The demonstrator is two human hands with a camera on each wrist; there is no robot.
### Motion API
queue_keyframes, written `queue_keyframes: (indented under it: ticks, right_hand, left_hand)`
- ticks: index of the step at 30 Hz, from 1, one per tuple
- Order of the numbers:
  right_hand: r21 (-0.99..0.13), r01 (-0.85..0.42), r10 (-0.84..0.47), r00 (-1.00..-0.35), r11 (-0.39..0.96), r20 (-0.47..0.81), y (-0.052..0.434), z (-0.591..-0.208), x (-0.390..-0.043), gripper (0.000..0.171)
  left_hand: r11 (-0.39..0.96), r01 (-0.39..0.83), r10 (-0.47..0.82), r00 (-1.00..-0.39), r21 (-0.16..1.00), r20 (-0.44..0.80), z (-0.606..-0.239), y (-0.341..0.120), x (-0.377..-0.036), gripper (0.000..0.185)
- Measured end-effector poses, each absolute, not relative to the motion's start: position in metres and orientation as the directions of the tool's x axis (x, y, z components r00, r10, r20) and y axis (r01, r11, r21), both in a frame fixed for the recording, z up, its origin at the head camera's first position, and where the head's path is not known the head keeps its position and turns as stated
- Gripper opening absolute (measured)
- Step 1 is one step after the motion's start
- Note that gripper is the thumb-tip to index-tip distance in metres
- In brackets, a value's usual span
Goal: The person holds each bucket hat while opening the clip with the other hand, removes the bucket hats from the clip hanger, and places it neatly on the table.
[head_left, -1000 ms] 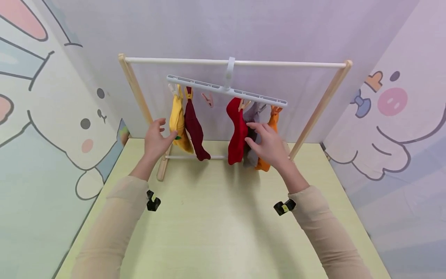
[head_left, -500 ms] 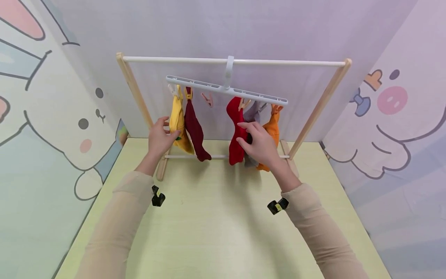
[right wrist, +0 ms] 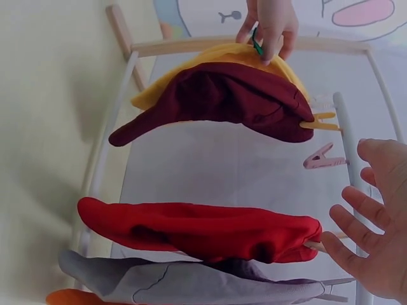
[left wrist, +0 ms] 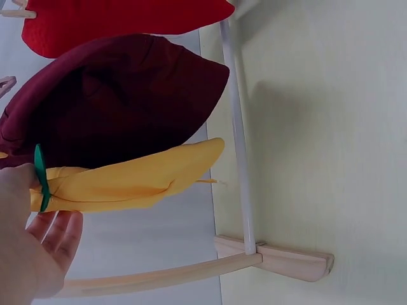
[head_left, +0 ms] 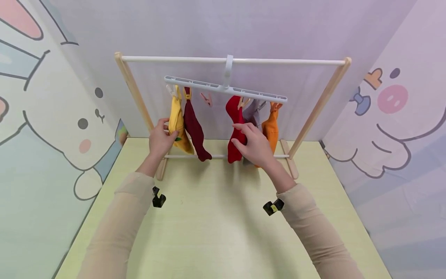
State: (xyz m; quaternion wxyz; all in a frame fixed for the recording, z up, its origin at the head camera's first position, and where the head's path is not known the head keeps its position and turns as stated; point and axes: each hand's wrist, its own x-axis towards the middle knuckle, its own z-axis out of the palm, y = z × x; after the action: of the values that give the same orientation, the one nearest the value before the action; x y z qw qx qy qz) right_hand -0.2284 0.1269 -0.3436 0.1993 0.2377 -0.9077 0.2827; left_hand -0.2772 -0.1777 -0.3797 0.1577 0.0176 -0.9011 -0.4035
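My left hand (head_left: 160, 140) pinches the yellow cloth piece (head_left: 177, 122) with the green tab (left wrist: 42, 178), thumb in front and fingers behind. A peg at the hanger's left end bears this cloth. Beside it hangs a maroon cloth piece (head_left: 194, 126), pegged as well. My right hand (head_left: 256, 143) has its fingers apart and holds nothing; in the head view it overlaps the red cloth piece (head_left: 234, 149). The right wrist view shows these fingers near the pegged end of the red cloth. Grey cloth (right wrist: 191, 281) and orange cloth (head_left: 271, 128) hang farther right.
A pale hanger (head_left: 223, 89) hooks over the white rail (head_left: 174, 59) of a wooden-sided rack (head_left: 318, 108), tilting down to the right. A pink peg (head_left: 206, 99) holds no cloth. The rack stands on a light table (head_left: 216, 224) near cartoon-printed curtains (head_left: 390, 97).
My left hand has moved right onto the yellow cloth and now pinches it. My right hand has drifted left from before the grey and orange cloths towards the red one, uncovering more orange cloth.
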Motion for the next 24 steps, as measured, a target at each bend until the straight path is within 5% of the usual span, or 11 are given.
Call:
queue_keyframes:
  ticks: [24]
  right_hand:
    - [-0.466, -0.552, -0.303, -0.807, 0.691, 0.507, 0.108, -0.338, -0.227, 0.041]
  left_hand:
    - [0.710, 0.162, -0.091, -0.944, 0.686, 0.317, -0.378, -0.179, -0.250, 0.029]
